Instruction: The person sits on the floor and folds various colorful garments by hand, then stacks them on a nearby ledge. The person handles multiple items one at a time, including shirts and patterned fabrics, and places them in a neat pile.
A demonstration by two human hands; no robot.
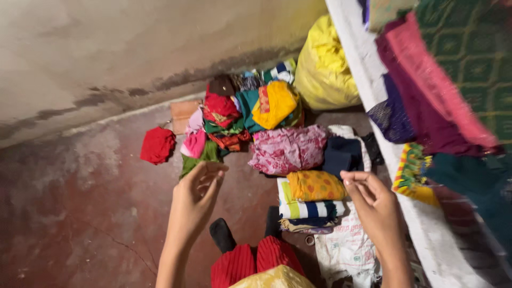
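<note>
Both hands' fingers loosely curled, empty, left hand [194,200], right hand [373,205], above folded clothes [312,200].

Both hands hang empty above a dark red floor [80,224]. The left hand [196,198] has its fingers loosely curled, the right hand [373,205] has them bent inward; neither touches any cloth. Between them sits a stack of folded clothes [312,205], a yellow dotted piece on top of a striped one. Behind it lie a pink printed bundle [288,149] and a navy cloth [344,154]. A red bundle [158,144] sits apart by the wall. A yellow sack [322,64] leans in the corner. Maroon and pink fabrics [426,96] drape the bed on the right.
</note>
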